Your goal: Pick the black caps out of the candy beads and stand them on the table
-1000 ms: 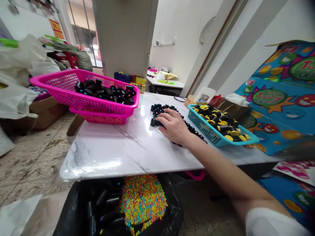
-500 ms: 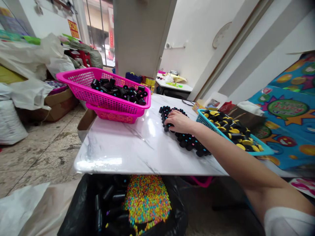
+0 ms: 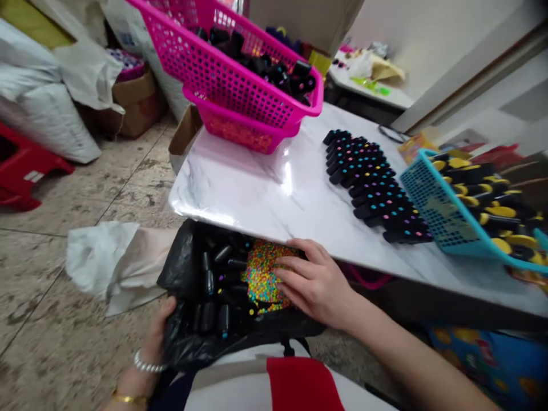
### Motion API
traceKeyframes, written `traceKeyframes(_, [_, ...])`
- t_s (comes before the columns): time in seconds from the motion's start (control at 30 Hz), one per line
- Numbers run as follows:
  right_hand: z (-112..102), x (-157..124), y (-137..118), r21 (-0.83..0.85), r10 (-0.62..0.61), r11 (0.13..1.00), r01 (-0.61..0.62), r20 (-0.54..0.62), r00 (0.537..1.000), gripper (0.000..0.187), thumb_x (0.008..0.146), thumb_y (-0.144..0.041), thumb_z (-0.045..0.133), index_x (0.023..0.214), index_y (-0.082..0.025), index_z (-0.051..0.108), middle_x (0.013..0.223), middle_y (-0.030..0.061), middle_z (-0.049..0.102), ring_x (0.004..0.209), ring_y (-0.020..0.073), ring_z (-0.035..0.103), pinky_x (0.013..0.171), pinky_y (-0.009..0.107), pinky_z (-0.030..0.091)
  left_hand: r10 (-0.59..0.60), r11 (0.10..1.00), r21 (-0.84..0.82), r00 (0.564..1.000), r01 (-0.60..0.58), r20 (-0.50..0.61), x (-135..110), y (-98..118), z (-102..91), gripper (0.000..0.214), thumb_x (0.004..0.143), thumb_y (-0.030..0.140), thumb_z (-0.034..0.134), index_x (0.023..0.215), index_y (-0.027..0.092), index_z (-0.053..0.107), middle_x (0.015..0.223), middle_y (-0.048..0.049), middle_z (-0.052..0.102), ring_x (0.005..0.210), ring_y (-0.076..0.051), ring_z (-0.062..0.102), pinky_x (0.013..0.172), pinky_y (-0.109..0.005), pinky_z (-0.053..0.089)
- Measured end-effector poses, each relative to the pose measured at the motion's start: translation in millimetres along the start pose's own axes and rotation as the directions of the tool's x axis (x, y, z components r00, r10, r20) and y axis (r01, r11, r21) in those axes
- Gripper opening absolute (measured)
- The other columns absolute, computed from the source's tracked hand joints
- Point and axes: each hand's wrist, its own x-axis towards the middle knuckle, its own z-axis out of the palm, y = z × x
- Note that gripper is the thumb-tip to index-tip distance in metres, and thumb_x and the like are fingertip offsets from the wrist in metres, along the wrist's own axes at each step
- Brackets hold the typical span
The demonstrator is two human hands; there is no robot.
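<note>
My right hand (image 3: 314, 282) reaches over small multicoloured beads (image 3: 263, 268) with its fingers stretched out and slightly spread; nothing shows in its grasp. The beads lie in the right part of a container lined with a black plastic bag (image 3: 182, 260). Several black cylinders (image 3: 208, 317), some with coloured dots on their ends, fill its left part. At the container's left side is my left hand (image 3: 160, 325), against the black plastic; most of its fingers are hidden. On the white marbled table (image 3: 257, 188), rows of similar black cylinders (image 3: 372, 182) lie packed together, coloured dots facing me.
Stacked pink baskets (image 3: 240, 80) stand at the table's far left, the upper one holding black cylinders. A turquoise basket (image 3: 440, 211) of black and yellow pieces is on the right. White sacks (image 3: 55, 97) and a red stool (image 3: 29, 165) are on the floor at left.
My right hand has left the cylinder rows on the table and come down over the beads. My left hand has come into view beside the container. The view has tilted downward.
</note>
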Motion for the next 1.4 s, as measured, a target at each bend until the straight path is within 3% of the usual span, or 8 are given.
traceKeyframes(0.17, [44.5,2.1,-33.7,0.009,0.159,0.987,-0.163,-0.264,0.951,0.017,0.086,-0.013,0.066,0.101,-0.018,0.069,0.108,0.0078,0.072,0.109,0.0273,0.059,0.093,0.043,0.049,0.034,0.995,0.097,0.999,-0.030,-0.040,-4.5,-5.6,-16.1,0.036,0.041,0.033,0.092,0.070,0.019,0.077,0.070,-0.0040,0.075,0.076,-0.030,0.074,0.081,-0.037,0.061])
traceKeyframes(0.37, [87.8,27.7,-30.4,-0.015,0.010,1.000,-0.007,0.227,0.974,0.040,0.094,-0.017,0.050,0.132,-0.023,0.055,0.122,0.0125,0.065,0.090,0.0218,0.065,0.074,0.033,0.052,0.049,0.999,0.024,0.998,-0.048,-0.041,3.7,-5.1,-22.4,0.025,0.049,0.024,0.090,0.069,0.017,0.075,0.069,-0.0054,0.075,0.084,-0.032,0.074,0.083,-0.035,0.061])
traceKeyframes(0.5, [87.9,15.7,-23.4,-0.005,0.191,0.979,-0.206,0.395,0.898,0.041,0.091,-0.031,0.059,0.130,-0.019,0.053,0.106,0.0121,0.069,0.083,0.0222,0.068,0.068,0.031,0.051,0.093,0.995,-0.029,0.994,-0.095,-0.065,7.6,-6.9,-21.5,0.023,0.051,0.021,0.086,0.070,0.016,0.075,0.068,-0.0048,0.075,0.075,-0.029,0.074,0.085,-0.035,0.060])
traceKeyframes(0.67, [66.2,-30.5,-0.8,-0.061,0.561,0.791,-0.609,0.470,0.682,0.048,0.087,-0.048,0.065,0.121,-0.014,0.056,0.083,0.0096,0.073,0.074,0.0250,0.070,0.064,0.032,0.051,0.071,0.993,-0.092,0.994,-0.078,-0.078,10.5,-9.9,-24.8,0.033,0.046,0.027,0.089,0.074,0.016,0.075,0.078,-0.0080,0.077,0.084,-0.033,0.073,0.090,-0.042,0.058])
traceKeyframes(0.87, [59.7,-48.1,8.5,0.076,0.724,0.596,-0.799,0.381,0.575,0.042,0.088,-0.054,0.062,0.110,-0.018,0.064,0.075,0.0034,0.073,0.063,0.0198,0.069,0.059,0.029,0.050,0.003,0.989,-0.143,0.992,-0.021,-0.124,13.9,-6.7,-23.1,0.032,0.045,0.020,0.083,0.075,0.016,0.073,0.082,-0.0095,0.077,0.107,-0.038,0.066,0.096,-0.046,0.055])
traceKeyframes(1.07, [73.7,-32.3,-5.3,-0.004,0.384,0.897,-0.441,0.500,0.777,0.025,0.088,-0.028,0.065,0.112,-0.019,0.065,0.105,0.0096,0.071,0.098,0.0240,0.066,0.084,0.033,0.051,0.054,0.990,-0.118,0.986,-0.073,-0.157,7.6,-8.3,-13.0,0.034,0.044,0.023,0.084,0.075,0.014,0.073,0.078,-0.0122,0.076,0.108,-0.041,0.065,0.095,-0.046,0.055])
traceKeyframes(1.27, [78.8,-26.5,1.9,-0.126,0.327,0.944,-0.304,0.441,0.836,0.022,0.089,-0.018,0.060,0.110,-0.016,0.066,0.111,0.0140,0.067,0.106,0.0308,0.058,0.091,0.041,0.050,0.099,0.985,-0.138,0.993,-0.108,-0.070,12.5,-14.4,-24.1,0.025,0.052,0.026,0.084,0.071,0.018,0.071,0.083,-0.0082,0.077,0.105,-0.036,0.068,0.098,-0.045,0.054])
traceKeyframes(1.4, [86.0,-22.0,-6.6,0.096,0.201,0.956,-0.278,0.474,0.857,0.024,0.090,-0.013,0.055,0.111,-0.017,0.065,0.107,0.0120,0.068,0.099,0.0259,0.060,0.086,0.037,0.052,0.125,0.982,-0.132,0.990,-0.132,-0.063,17.4,-17.3,-29.6,0.028,0.054,0.026,0.083,0.079,0.017,0.073,0.086,-0.0076,0.077,0.106,-0.036,0.068,0.099,-0.043,0.054])
